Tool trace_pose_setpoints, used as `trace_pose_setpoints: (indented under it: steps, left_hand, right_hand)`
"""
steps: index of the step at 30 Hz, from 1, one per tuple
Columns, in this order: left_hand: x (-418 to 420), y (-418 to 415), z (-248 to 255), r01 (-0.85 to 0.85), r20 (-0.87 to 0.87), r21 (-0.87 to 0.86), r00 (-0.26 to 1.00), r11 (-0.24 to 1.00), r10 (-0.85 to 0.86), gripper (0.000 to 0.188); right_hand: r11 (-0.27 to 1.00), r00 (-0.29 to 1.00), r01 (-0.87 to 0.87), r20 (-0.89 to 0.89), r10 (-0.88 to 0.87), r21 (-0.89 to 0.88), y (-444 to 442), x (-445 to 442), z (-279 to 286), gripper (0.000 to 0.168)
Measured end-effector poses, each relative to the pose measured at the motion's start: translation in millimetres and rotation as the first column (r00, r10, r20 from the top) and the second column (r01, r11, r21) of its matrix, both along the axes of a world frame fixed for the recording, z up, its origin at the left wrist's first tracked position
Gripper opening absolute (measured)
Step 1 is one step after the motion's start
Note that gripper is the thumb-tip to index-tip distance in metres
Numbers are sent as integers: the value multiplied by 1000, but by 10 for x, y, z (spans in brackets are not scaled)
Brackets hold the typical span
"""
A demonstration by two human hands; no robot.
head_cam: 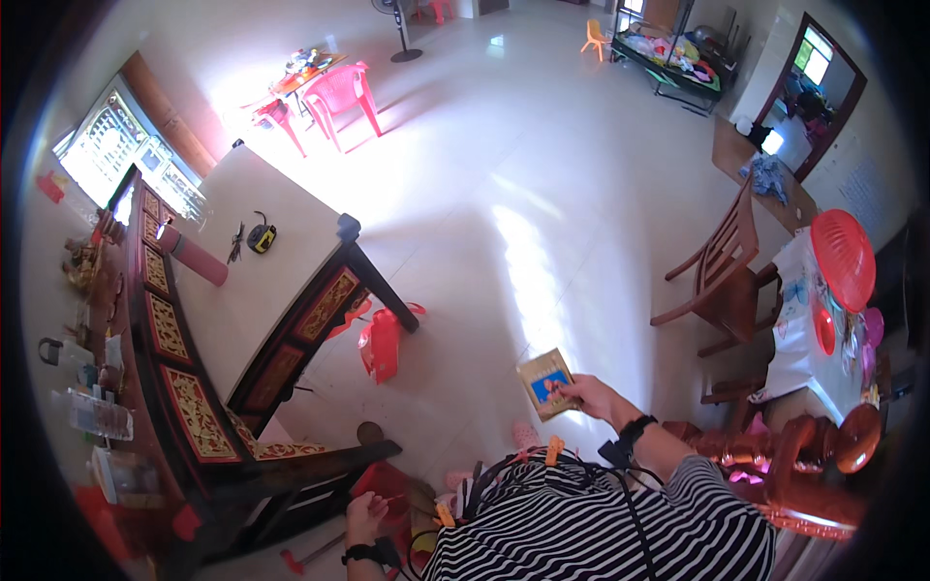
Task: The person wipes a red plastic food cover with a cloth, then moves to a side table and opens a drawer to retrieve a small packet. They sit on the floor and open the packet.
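My right hand [592, 399] grips a flat gold packet [548, 412] by its right edge. The packet bears writing and a blue picture, and my thumb lies over its face. It is held out over the tiled floor, in front of my striped shirt. Low in the view, my left hand [367, 510] has its fingers curled beside a red plastic bin [383, 479]. Whether something thin sits between those fingertips is too small to tell. A black band is strapped on each wrist.
To the left stands a carved dark wood altar table [290, 348] with a pale top, carrying a pink bottle [196, 256] and a tape measure [261, 237]. A red bag [381, 345] lies beside its leg. At right are a wooden chair [734, 290] and a cloth-covered table [792, 341].
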State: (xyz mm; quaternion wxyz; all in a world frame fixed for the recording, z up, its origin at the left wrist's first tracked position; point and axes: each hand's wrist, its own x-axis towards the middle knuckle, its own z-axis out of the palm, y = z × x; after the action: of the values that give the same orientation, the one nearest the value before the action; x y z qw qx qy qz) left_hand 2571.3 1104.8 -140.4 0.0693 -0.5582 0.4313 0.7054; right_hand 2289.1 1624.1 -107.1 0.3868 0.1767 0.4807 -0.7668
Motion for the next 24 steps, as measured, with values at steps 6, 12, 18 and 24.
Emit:
trace_pose_setpoints:
  steps: [6,12,18,24]
  left_hand:
    - [-937,372,371,307,-17,-37,951,951,-307,19]
    - [-1569,618,452,516,-66,-34,854,856,-517,21]
    - [-1597,369,-118,624,-118,50,779,780,-616,19]
    - [-1622,233,-239,794,46,64,603,605,-796,26]
  right_hand:
    - [997,992,79,97,-79,7,328,51,-78,30]
    - [984,997,70,25,-75,162,463,202,-545,23]
    - [810,961,-209,-41,275,548,231,602,-840,33]
    - [806,935,-166,-168,311,568,-225,1226,-274,38]
